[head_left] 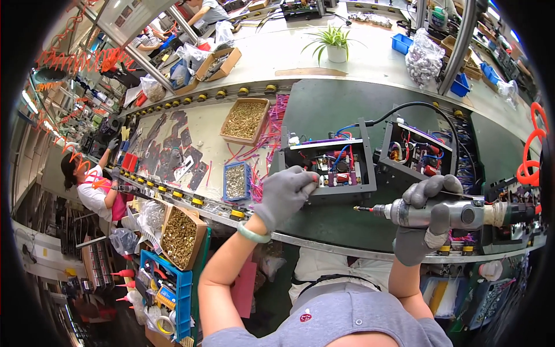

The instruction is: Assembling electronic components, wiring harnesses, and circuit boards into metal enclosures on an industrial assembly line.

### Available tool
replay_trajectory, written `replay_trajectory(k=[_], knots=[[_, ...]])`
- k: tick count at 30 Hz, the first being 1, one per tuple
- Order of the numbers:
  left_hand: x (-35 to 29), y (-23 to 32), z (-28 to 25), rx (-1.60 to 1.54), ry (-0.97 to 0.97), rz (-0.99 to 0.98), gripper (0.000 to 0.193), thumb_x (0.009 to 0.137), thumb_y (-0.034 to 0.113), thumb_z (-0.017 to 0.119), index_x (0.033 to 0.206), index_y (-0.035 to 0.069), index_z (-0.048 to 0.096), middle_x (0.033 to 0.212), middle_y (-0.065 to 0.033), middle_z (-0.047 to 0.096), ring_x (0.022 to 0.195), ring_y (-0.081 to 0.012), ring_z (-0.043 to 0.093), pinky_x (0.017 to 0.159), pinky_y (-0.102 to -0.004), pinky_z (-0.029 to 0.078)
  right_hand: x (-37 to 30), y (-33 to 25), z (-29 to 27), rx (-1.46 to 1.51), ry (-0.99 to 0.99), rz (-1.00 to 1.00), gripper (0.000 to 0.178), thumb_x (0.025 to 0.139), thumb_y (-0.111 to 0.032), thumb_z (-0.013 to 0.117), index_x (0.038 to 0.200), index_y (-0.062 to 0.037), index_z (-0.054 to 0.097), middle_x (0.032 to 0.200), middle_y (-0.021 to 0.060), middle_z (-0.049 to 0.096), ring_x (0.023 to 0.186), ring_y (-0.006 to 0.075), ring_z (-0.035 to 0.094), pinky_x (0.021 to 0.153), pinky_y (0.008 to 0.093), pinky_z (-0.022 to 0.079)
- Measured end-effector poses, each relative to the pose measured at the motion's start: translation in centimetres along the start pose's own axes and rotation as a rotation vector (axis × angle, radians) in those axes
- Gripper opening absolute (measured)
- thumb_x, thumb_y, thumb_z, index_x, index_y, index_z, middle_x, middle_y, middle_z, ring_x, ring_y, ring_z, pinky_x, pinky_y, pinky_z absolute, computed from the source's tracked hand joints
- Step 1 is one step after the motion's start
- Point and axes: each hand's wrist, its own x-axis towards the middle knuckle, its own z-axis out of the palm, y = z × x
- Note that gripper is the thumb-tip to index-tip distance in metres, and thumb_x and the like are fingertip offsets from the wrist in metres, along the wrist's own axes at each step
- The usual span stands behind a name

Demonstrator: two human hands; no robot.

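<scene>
My left hand (284, 195), in a grey glove, is at the near left corner of an open black metal case (364, 188). Its fingers are pinched together over the case's edge, and whatever they hold is hidden. Inside the case are a circuit board (341, 163) and blue and red wires. My right hand (425, 194), also gloved, is wrapped around a grey power screwdriver (471, 214). The screwdriver lies level, its bit (363, 208) pointing left, just in front of the case and apart from it. A second open case (419, 151) with a black cable stands to the right.
Left of the cases are a cardboard box of brass-coloured small parts (245, 120), a blue bin of silver parts (236, 180) and loose pink wires (272, 147). Orange coiled hose (529, 153) hangs at the right. A potted plant (336, 46) stands beyond. Another person (95, 188) works at far left.
</scene>
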Motion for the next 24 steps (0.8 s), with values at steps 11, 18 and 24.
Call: replay_trajectory(k=[11,18,24], knots=[[5.0,0.1,-1.6,0.002,-0.515,-0.145,0.019,0.087,0.026,0.067,0.089,0.008,0.073,0.076,-0.0105,0.069,0.072,-0.0284,0.068,0.066,-0.0391,0.053,0.1,1.1,0.2,-0.057,0.004,0.07,0.053,0.086,-0.026,0.076,0.129,-0.0106,0.049,0.101,0.0055,0.056,0.084,0.0159,0.06,0.069,0.0324,0.054],[6.4,1.5,-2.4,0.695,-0.862,0.267,0.011,0.078,0.016,0.064,0.081,0.012,0.075,0.079,-0.0109,0.071,0.076,-0.0311,0.071,0.064,-0.0442,0.056,0.1,1.9,1.1,-0.115,-0.005,0.134,0.054,0.084,-0.027,0.077,0.127,-0.0097,0.05,0.1,0.0039,0.053,0.081,0.0151,0.056,0.072,0.0338,0.05],[8.7,2.5,-2.2,0.819,-1.1,0.493,0.014,0.074,0.016,0.067,0.083,0.009,0.075,0.078,-0.0104,0.071,0.077,-0.0301,0.072,0.063,-0.0434,0.056,0.4,2.1,0.0,-0.05,-0.092,0.181,0.056,0.083,-0.024,0.081,0.127,-0.0105,0.048,0.1,0.0058,0.056,0.081,0.0157,0.06,0.065,0.0314,0.054]])
